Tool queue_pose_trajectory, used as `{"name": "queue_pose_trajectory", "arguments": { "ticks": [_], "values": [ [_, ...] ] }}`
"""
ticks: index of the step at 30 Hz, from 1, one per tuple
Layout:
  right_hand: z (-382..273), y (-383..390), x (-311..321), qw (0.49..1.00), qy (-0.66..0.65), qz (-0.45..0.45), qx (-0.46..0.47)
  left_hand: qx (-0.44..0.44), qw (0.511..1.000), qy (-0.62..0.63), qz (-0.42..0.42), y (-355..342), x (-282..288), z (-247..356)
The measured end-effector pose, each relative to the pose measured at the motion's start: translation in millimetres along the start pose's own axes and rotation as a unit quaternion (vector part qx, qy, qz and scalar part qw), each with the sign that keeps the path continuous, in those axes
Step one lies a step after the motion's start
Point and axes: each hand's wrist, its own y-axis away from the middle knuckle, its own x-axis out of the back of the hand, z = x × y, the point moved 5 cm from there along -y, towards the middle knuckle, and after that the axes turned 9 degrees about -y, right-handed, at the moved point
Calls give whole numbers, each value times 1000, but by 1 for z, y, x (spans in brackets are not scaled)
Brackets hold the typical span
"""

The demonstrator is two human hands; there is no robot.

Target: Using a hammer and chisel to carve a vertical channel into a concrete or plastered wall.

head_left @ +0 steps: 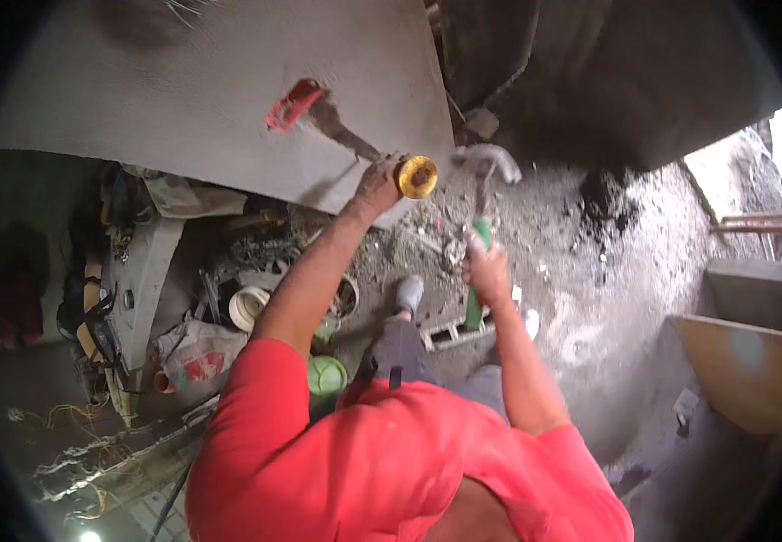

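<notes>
My left hand is closed around a chisel with a round yellow guard at its near end. From that grip a dark shape, the shaft or a groove, runs up and left toward a red electrical box set in the grey plastered wall. Whether the tip touches the wall is unclear. My right hand grips the green handle of a claw hammer. Its metal head is raised, slightly blurred, to the right of the yellow guard and apart from it.
Rubble covers the floor ahead and right. At left are a white bucket, a green round container, a sack and tangled wires. A hollow block lies near my feet; a wooden board stands right.
</notes>
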Motion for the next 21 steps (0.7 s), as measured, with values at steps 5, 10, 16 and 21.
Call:
{"name": "queue_pose_trajectory", "arguments": {
  "ticks": [5, 10, 16, 21],
  "values": [
    [-43, 24, 51, 977, -208, 37, 15, -54, 997, 32, -46, 52, 17, 50],
    [-22, 38, 92, 962, -258, 82, -18, 23, 983, 165, -79, 46, 24, 67],
    [26, 73, 77, 986, -124, 67, -86, -5, 991, 131, -24, 48, 20, 33],
    [52, 82, 61, 998, -2, 21, -52, -49, 992, 99, -54, 50, 26, 11]
  ]
}}
